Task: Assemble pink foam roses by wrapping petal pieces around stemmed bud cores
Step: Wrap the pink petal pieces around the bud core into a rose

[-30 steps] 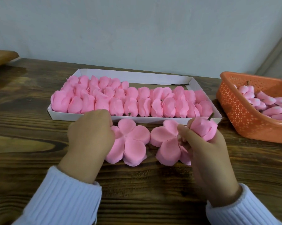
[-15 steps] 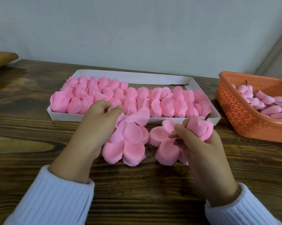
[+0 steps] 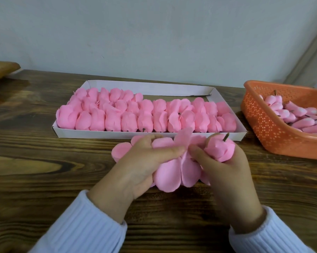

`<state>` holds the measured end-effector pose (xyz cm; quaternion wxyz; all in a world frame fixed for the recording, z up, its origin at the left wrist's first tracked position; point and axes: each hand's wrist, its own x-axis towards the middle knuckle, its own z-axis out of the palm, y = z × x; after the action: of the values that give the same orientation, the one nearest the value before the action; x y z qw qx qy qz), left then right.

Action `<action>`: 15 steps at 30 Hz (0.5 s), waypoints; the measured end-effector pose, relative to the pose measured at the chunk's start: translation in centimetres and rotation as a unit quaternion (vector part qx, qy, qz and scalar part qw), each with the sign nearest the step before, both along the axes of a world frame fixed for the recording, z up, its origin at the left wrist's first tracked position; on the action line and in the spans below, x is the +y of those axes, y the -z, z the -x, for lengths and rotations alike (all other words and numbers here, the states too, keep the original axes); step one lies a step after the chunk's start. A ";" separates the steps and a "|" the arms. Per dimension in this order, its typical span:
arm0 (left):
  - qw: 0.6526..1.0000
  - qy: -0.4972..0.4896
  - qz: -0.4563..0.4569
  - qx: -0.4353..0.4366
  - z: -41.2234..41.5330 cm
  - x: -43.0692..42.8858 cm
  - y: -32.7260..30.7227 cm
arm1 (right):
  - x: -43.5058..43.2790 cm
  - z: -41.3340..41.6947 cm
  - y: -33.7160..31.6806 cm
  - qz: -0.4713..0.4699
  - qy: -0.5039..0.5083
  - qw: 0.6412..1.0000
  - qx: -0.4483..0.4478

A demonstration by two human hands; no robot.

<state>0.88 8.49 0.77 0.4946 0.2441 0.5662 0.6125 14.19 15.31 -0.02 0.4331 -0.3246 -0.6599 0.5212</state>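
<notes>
Gathering pink petals at the front of a crowded wooden counter (image 3: 44, 161).
A white tray (image 3: 150, 134) of finished roses (image 3: 145, 115) lies just behind the hands; an orange basket (image 3: 274, 132) of bud cores (image 3: 300, 114) sits at right. The left hand (image 3: 145, 161) pinches a flat petal piece (image 3: 174, 172) lifted off the counter, fingers closed on it. The right hand (image 3: 225, 167) grips a stemmed bud (image 3: 220, 148), its fingertips touching that petal piece.

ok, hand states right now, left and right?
Left hand: fingers closed on a flat petal piece.
Right hand: closed around a stemmed bud.
</notes>
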 end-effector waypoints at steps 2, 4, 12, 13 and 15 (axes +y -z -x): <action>0.999 0.025 -0.010 -0.031 -0.1 0.0 0.0 | 0.1 -0.1 0.0 -0.010 0.010 1.000 -0.011; 0.995 0.057 -0.031 -0.072 -0.1 0.0 0.0 | 0.2 -0.1 0.1 -0.022 0.024 0.999 -0.013; 0.999 -0.022 -0.020 -0.040 -0.3 0.3 0.3 | 0.4 -0.3 0.1 -0.069 0.100 0.992 0.033; 0.998 -0.054 0.003 -0.021 -0.3 0.5 0.4 | 0.3 -0.3 0.0 -0.083 0.087 0.992 0.044; 0.992 -0.117 0.034 0.018 -0.2 0.9 0.8 | -0.1 -0.3 -0.1 -0.108 0.008 0.993 0.045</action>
<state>1.04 9.34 -0.01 0.4170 0.1701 0.6200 0.6424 14.52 15.22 0.05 0.4990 -0.2570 -0.6894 0.4578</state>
